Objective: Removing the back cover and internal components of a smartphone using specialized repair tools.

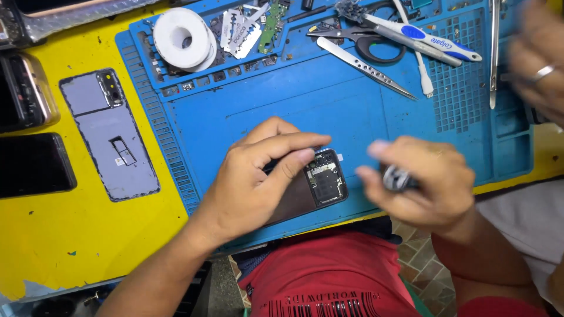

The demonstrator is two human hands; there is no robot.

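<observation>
My left hand presses down on an opened phone that lies on the blue repair mat; the phone's back is off and its circuit board shows. Just right of the phone, my right hand is blurred and closed around a small dark tool with a metal tip. The phone's lower half is hidden under my left palm.
The phone's grey back cover lies on the yellow table at left, near two dark phones. Tape roll, razor blades, scissors, tweezers and a toothbrush lie along the mat's top. Another person's ringed hand is at right.
</observation>
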